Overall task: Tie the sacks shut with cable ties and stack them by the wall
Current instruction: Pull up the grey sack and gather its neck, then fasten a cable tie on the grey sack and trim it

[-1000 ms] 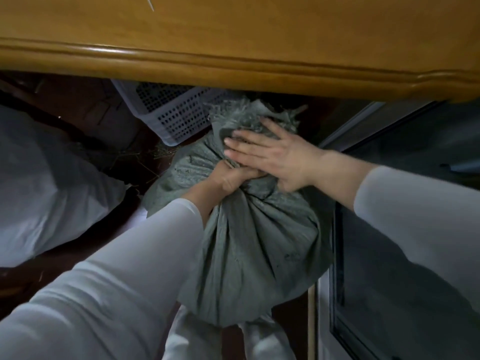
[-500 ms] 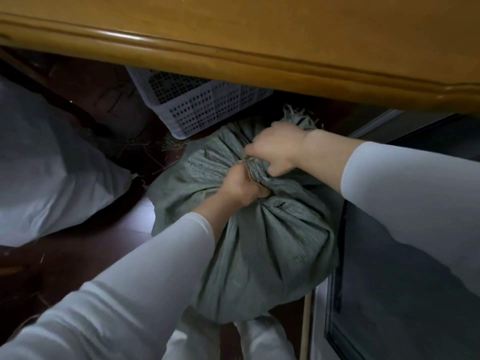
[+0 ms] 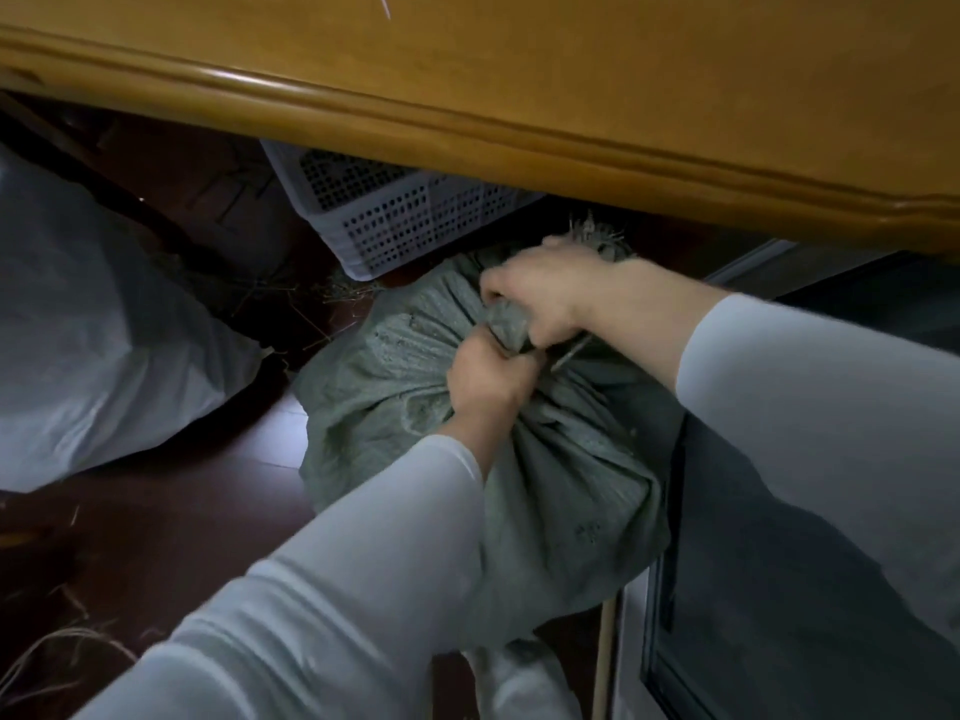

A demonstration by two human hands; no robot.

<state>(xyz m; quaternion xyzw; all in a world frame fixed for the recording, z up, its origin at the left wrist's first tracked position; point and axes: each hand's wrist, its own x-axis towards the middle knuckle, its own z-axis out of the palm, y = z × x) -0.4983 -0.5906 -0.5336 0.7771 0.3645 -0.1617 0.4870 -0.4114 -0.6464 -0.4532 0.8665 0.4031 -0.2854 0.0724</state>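
A full grey-green woven sack [image 3: 561, 485] stands on the dark floor below me, its mouth gathered into a bunched neck. My left hand [image 3: 488, 381] is clenched around the base of that neck. My right hand [image 3: 545, 293] grips the bunched cloth just above it, with the frayed sack top sticking out behind. A thin grey strip [image 3: 571, 350], possibly a cable tie, pokes out under my right hand. A white sack [image 3: 93, 345] lies on the floor at the left.
A wooden table edge [image 3: 467, 116] overhangs the top of the view. A white perforated plastic crate [image 3: 405, 220] sits under it behind the sack. A dark glass-fronted cabinet [image 3: 779, 563] stands at the right. Loose straw lies on the floor at lower left.
My right hand went from lying flat on the sack top to closing around the bunched neck. The neck is now twisted tighter, and my left hand kept its grip.
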